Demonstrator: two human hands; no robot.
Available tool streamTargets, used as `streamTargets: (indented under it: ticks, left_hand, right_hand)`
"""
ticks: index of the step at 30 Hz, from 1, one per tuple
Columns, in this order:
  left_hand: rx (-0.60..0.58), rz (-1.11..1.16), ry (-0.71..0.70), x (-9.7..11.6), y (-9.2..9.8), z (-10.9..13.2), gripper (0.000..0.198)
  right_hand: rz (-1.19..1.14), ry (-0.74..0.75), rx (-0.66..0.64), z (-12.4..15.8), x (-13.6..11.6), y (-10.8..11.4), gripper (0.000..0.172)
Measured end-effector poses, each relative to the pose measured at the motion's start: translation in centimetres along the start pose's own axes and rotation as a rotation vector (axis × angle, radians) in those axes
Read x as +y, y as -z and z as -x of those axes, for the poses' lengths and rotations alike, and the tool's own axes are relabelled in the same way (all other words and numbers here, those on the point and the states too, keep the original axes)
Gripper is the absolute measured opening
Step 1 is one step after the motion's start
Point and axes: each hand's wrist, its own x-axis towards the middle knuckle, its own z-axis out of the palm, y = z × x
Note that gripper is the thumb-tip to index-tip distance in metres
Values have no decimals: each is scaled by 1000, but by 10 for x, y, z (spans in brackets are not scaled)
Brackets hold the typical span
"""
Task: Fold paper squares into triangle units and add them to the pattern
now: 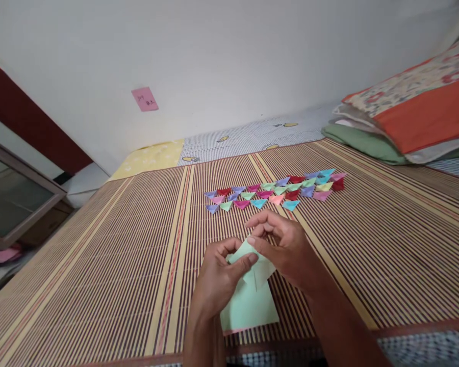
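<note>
A partly folded sheet of pale green paper (265, 270) is held up between my two hands, its top drawn to a point. My left hand (222, 275) grips its left side, thumb lying across the front. At the peak, my right hand (279, 239) pinches the paper between thumb and fingers. Below it lies a flat stack of pale green paper (250, 308) with a pink edge showing at the bottom. Beyond my hands, several small folded paper triangles (264, 194) in many colours stand in rows.
A striped bamboo mat (130, 265) covers the bed. Folded bedding with an orange and floral cover (436, 112) is piled at the right. A pink note (145, 99) sticks to the white wall. A glass-fronted cabinet (15, 188) stands at the left.
</note>
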Motion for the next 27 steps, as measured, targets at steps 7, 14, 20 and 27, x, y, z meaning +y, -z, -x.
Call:
streamTargets:
  ticks: [7, 14, 20, 27]
  left_hand:
    - [19, 111, 43, -9, 3, -6, 28]
    - [179, 274, -7, -12, 9, -9, 26]
    - [142, 310, -29, -11, 8, -9, 27]
    - [136, 343, -5, -7, 6, -8, 26]
  right_hand:
    - [-138, -73, 2, -5, 10, 8, 25]
    - [-81, -159, -185, -3, 12, 8, 20]
    - [-11, -105, -131, -2, 6, -3, 27]
    - [-47, -123, -149, -1, 7, 1, 30]
